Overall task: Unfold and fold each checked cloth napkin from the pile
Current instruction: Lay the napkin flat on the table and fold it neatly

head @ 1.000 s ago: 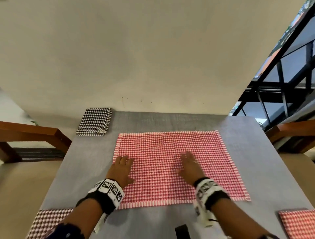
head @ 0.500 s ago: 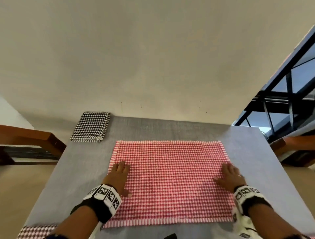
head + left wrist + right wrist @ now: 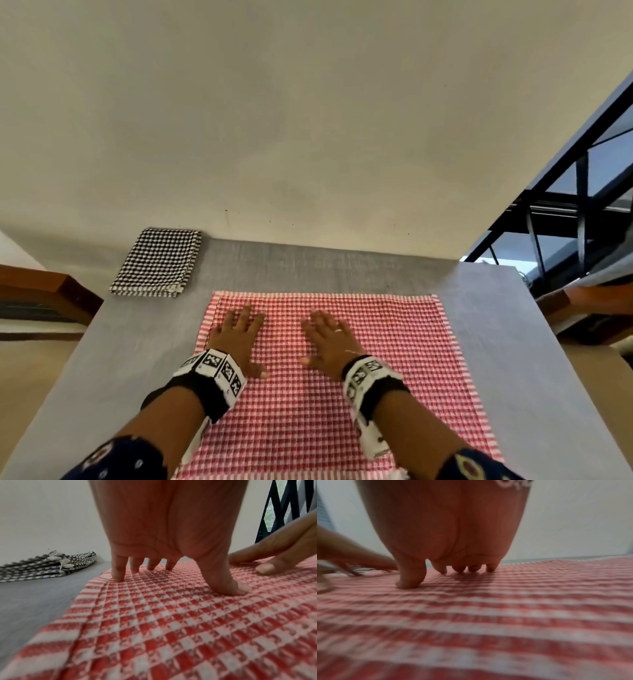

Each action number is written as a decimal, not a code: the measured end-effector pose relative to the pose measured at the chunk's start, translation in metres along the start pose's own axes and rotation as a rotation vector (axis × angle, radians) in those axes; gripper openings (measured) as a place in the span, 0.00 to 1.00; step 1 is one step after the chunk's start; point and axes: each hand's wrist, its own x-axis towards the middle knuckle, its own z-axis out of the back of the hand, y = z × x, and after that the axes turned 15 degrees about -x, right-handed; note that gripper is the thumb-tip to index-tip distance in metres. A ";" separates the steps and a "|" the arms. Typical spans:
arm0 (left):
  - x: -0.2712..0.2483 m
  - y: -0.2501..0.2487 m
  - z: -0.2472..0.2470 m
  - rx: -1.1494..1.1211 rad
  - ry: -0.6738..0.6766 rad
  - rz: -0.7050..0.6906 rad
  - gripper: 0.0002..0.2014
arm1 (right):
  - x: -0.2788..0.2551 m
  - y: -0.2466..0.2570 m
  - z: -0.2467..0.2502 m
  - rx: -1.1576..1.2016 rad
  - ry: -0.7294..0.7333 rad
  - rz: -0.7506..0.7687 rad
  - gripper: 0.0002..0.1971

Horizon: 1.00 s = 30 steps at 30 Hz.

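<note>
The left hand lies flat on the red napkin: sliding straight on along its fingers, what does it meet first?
The left hand crosses the red napkin's far hem, then probably bare table up to the wall.

no readable text, only black-and-white marker patterns on wristbands (image 3: 214,368)

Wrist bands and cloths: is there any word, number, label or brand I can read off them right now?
No readable text in any view.
Left wrist band: black and white square marker patterns only, no letters or digits.
Right wrist band: the same kind of markers, no words.
White marks at the top edge of the right wrist view: cut off and blurred, unreadable.
Red checked napkin and black checked napkin: woven checks only, no label visible.
</note>
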 end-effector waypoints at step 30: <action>0.008 -0.159 -0.045 0.048 0.075 -0.250 0.49 | -0.237 -0.143 -0.113 0.560 -0.071 -1.080 0.05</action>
